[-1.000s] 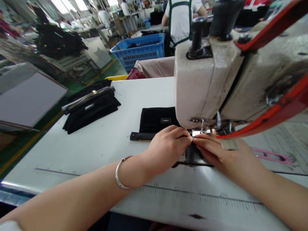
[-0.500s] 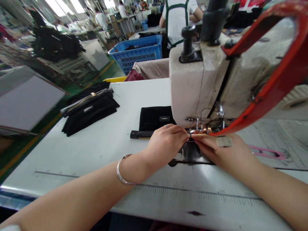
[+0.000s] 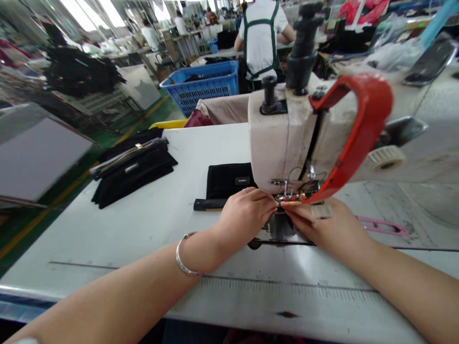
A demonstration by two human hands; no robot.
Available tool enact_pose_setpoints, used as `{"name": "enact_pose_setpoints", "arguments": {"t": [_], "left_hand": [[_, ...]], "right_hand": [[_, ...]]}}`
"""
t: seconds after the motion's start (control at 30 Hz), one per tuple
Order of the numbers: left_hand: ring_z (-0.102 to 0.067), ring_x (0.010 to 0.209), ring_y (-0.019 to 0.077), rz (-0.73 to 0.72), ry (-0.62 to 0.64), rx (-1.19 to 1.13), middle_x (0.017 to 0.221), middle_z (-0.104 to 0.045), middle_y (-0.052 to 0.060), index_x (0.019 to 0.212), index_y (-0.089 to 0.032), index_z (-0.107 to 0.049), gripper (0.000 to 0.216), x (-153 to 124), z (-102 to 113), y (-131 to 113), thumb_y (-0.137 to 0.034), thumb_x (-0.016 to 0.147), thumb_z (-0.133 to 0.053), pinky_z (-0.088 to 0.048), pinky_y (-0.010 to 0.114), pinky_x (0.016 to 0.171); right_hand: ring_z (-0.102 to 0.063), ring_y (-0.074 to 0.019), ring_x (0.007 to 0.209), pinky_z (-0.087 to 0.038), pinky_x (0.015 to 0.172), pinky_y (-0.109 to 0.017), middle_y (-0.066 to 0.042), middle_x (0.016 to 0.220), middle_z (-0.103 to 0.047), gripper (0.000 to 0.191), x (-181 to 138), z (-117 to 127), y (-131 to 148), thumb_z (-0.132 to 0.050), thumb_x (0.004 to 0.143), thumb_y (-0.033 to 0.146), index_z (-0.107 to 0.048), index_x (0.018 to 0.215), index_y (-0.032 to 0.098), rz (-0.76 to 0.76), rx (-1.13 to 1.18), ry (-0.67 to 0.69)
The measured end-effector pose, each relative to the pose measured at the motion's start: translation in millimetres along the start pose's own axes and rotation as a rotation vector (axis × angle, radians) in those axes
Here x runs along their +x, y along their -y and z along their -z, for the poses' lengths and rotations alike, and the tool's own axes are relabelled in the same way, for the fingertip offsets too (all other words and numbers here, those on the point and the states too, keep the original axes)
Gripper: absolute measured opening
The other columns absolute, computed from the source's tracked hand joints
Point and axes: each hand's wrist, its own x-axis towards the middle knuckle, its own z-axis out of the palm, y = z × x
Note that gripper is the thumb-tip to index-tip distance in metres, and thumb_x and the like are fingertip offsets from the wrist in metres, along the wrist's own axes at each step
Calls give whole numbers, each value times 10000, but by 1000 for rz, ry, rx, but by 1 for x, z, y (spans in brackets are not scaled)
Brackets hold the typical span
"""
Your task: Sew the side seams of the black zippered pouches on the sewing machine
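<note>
The black fabric piece point(image 3: 227, 176) lies flat on the table point(image 3: 161, 217), its right end hidden behind the sewing machine point(image 3: 267, 153). The black strip point(image 3: 206, 205) runs along its 6 o'clock edge.

Risk: the strip may skew off that edge if the hands press unevenly. Risk: a fingertip may be struck, as both hands' fingertips sit close beneath the machine head.

Orientation: fabric and strip both have the long axis roughly 9 to 3 o'clock; the strip's free end points to 9.

Hands: the left hand point(image 3: 245, 210), fingers bunched, covers part of the strip; the right hand point(image 3: 328, 222) meets it from 4 o'clock. Whether either grips anything cannot be told.

At 9 o'clock: a stack of black pieces point(image 3: 138, 174).
</note>
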Motion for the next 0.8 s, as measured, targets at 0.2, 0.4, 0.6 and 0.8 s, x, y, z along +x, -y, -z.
{"name": "enact_pose_setpoints", "arguments": {"t": [0.2, 0.4, 0.6, 0.8], "left_hand": [[-723, 842, 169, -19, -23, -39, 909, -778, 6, 898, -196, -751, 115, -3, -1, 1, -207, 957, -653, -597, 311, 837], [-737, 820, 187, 11, -76, -84, 896, -785, 11, 911, -210, -755, 138, -5, -6, 6, -215, 962, -626, -623, 326, 796], [-727, 893, 231, 30, -67, -48, 935, -764, 49, 981, -214, -756, 144, -1, -5, 15, -224, 941, -618, -628, 378, 853], [-606, 1192, 359, 31, 418, 52, 1307, -641, 139, 1348, -215, -628, 912, -41, 31, 6, -710, 610, -833, -509, 488, 1063]], "right_hand": [[-672, -254, 915, -561, 789, -407, -108, 1036, -747, 142, 2, 2, 5, -628, 918, 166, -728, 1016, 186, -7, 52, -29], [-657, -248, 942, -547, 829, -413, -95, 1044, -742, 198, 6, -1, 8, -611, 903, 120, -712, 1053, 202, -35, 104, -44], [-640, -223, 949, -520, 849, -362, -62, 1034, -728, 133, 10, -3, 7, -606, 880, 115, -683, 934, 209, -64, 66, -70], [-628, -218, 869, -506, 812, -352, -67, 891, -707, 88, 10, -6, 1, -608, 896, 172, -682, 859, 201, -91, 42, -134]]}}
